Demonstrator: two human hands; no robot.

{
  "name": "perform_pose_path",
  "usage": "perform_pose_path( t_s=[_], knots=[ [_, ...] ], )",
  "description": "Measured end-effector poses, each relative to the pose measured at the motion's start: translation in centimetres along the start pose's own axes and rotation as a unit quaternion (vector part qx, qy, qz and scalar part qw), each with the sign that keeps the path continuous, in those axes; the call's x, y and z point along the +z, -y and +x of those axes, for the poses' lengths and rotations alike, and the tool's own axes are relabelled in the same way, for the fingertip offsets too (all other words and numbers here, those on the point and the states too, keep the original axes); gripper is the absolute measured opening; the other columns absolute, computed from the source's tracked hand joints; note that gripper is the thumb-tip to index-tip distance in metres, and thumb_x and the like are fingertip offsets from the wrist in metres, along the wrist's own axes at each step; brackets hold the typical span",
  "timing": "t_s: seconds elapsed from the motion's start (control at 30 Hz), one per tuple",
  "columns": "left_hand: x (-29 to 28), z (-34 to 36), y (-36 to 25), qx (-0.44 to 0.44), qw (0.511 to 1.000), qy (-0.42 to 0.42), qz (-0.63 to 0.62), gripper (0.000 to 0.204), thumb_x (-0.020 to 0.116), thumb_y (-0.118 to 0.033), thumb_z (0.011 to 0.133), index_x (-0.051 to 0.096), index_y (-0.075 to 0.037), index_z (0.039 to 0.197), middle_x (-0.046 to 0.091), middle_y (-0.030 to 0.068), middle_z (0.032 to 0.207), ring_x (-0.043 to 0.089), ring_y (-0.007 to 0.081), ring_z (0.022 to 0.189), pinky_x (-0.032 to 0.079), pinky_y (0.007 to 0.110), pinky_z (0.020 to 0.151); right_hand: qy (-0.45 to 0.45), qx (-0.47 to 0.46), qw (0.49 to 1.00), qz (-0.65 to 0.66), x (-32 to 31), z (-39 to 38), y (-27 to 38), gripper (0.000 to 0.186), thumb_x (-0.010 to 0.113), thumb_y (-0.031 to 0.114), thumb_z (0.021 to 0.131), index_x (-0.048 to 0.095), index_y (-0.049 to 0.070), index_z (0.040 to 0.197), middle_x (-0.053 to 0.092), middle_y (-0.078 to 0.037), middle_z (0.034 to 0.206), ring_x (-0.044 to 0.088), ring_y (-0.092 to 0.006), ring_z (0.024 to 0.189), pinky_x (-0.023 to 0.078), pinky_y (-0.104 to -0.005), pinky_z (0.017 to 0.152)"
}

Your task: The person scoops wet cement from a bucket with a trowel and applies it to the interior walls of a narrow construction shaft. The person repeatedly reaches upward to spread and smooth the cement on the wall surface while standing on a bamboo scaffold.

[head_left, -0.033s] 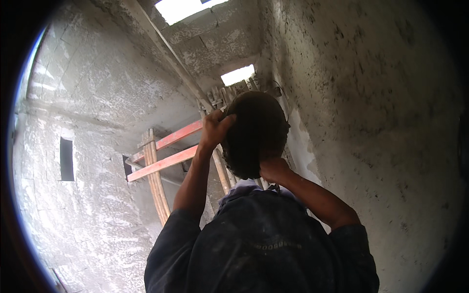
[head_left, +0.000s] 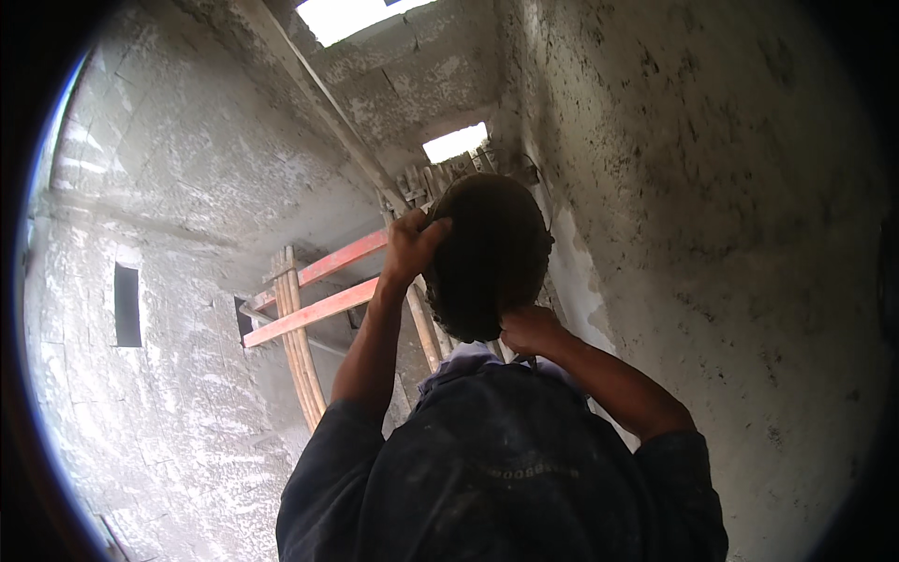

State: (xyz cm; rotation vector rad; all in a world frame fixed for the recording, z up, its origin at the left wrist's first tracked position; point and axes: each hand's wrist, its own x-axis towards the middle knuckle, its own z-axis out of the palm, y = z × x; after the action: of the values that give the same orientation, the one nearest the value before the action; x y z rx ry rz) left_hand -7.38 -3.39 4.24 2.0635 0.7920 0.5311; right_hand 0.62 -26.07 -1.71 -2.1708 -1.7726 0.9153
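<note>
A dark, round mortar pan (head_left: 487, 253) with a rough, crusted edge is held up in front of my torso. My left hand (head_left: 415, 245) grips its upper left rim, the thumb lying over the near face. At the pan's lower right edge, my right hand (head_left: 530, 330) is closed in a fist. A small dark end shows just under that fist, but what the fingers hold is hidden in shadow. The face of the pan is too dark to show anything in it.
Red beams (head_left: 314, 312) cross bamboo poles (head_left: 298, 337) to the left. A rough plastered wall (head_left: 712, 281) rises close on the right. A long pole (head_left: 318, 89) slants overhead, and a bright opening (head_left: 456, 143) lies beyond the pan. The patchy left wall (head_left: 187, 393) has dark slots.
My right hand has shifted very slightly to the right along the pan's lower edge. The left hand and the pan have hardly moved.
</note>
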Motion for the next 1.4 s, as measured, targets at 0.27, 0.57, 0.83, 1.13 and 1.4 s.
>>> perform_pose_path(
  t_s=[0.27,0.57,0.83,1.13,1.4],
  knots=[
    [-0.1,-0.4,-2.7,0.051,0.998,0.022,-0.001,0.043,0.069,-0.028,0.076,0.042,0.001,0.060,0.038,0.0043,0.055,0.037,0.0107,0.057,0.034,0.033,0.048,0.103,0.157,0.842,0.506,-2.4,4.5,-3.6,0.030,0.040,0.022,0.089,0.059,0.000,0.096,0.062,-0.024,0.089,0.063,-0.0355,0.077,0.053,-0.0424,0.068],
    [4.3,1.1,-3.2,0.093,0.995,-0.036,0.030,0.039,0.069,-0.026,0.077,0.047,0.002,0.062,0.047,0.0162,0.053,0.043,0.0176,0.048,0.039,0.037,0.048,-0.042,0.206,0.973,-0.099,-10.7,-3.0,-7.0,0.035,0.049,0.025,0.086,0.056,-0.002,0.108,0.062,-0.024,0.101,0.063,-0.0345,0.087,0.049,-0.0454,0.077],
    [5.4,1.5,-10.2,0.135,0.988,0.071,0.006,0.038,0.072,-0.025,0.075,0.048,0.002,0.062,0.045,0.0093,0.054,0.042,0.0123,0.052,0.038,0.034,0.048,-0.100,0.186,0.975,-0.064,-5.2,-1.0,-8.5,0.025,0.053,0.012,0.078,0.063,-0.001,0.095,0.064,-0.021,0.089,0.064,-0.0342,0.087,0.052,-0.0418,0.072],
    [3.5,1.1,-5.7,0.013,0.997,-0.002,-0.073,0.039,0.071,-0.024,0.076,0.045,0.001,0.059,0.043,0.0024,0.053,0.038,0.0088,0.054,0.035,0.031,0.047,-0.245,0.079,0.927,0.274,1.9,-2.0,-2.3,0.042,0.059,0.033,0.079,0.059,0.001,0.106,0.061,-0.024,0.099,0.058,-0.0399,0.096,0.046,-0.0455,0.082],
    [5.2,0.4,1.5,-0.001,0.990,-0.113,-0.085,0.040,0.068,-0.030,0.077,0.052,0.004,0.063,0.045,0.0069,0.053,0.041,0.0124,0.055,0.036,0.034,0.050,-0.168,0.259,0.932,0.192,-4.0,-6.2,-4.6,0.042,0.059,0.035,0.077,0.058,0.000,0.099,0.064,-0.023,0.090,0.060,-0.0390,0.089,0.048,-0.0457,0.077]
  ],
)
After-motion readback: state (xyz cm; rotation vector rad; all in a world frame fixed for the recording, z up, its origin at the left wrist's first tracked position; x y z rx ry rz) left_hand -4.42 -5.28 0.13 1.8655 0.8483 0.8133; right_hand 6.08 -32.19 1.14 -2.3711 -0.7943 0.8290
